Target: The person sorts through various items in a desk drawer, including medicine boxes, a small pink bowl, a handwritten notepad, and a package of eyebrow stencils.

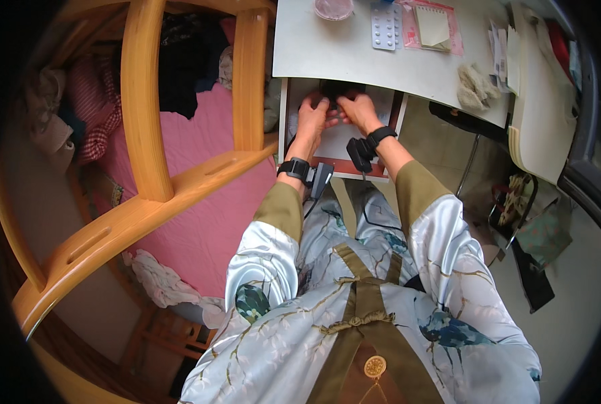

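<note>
Both my hands reach into a pulled-out drawer (314,160) under the white desk. My left hand (315,116) is closed, its thumb and fingers pinched near a black item (341,86) at the drawer's back. My right hand (358,112) faces it from the other side, also pinched, with its fingertips at the same black item. What kind of thing this is cannot be made out, since the desk edge and my fingers hide part of it. A reddish-brown strip runs along the drawer's front, and a pale surface shows beneath my hands.
On the desk (354,57) lie a blister pack of pills (384,28), a notepad (432,28) on pink plastic, a clear bowl (334,8) and a fuzzy beige cloth (476,87). At left a wooden bed frame (145,101) rises beside pink bedding (193,202). A bag (546,225) sits at right.
</note>
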A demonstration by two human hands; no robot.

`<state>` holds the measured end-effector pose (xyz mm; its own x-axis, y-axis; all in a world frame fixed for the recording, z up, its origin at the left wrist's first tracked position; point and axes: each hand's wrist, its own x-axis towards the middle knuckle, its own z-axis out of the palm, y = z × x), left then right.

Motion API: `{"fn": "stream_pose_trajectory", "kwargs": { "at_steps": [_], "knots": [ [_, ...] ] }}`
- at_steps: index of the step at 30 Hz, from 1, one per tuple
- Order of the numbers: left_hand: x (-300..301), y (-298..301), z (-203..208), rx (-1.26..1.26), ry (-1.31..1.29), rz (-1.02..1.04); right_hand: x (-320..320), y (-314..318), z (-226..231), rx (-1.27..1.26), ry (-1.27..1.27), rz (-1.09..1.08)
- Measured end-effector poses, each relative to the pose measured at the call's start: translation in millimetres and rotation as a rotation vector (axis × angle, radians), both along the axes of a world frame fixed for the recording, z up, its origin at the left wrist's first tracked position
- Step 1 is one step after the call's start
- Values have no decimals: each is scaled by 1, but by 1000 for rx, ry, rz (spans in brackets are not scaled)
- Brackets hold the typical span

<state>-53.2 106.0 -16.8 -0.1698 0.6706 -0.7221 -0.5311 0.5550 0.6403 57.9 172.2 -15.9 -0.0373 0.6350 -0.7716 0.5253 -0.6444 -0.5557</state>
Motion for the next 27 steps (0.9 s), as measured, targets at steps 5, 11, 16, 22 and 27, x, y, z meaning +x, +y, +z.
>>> {"fn": "stream_pose_trajectory", "kwargs": {
  "at_steps": [5,11,16,22,27],
  "knots": [
    [0,-25,8,-22,-50,2,34,-27,43,-148,453,359],
    [4,-25,35,13,-143,57,53,-38,59,-136,317,426],
    [0,-28,23,110,239,57,52,-38,45,-39,248,332],
    [-20,-25,13,60,443,87,47,-27,26,563,-312,306],
    [-17,-6,26,118,255,154,43,-25,45,669,-351,403]
  ]
}}
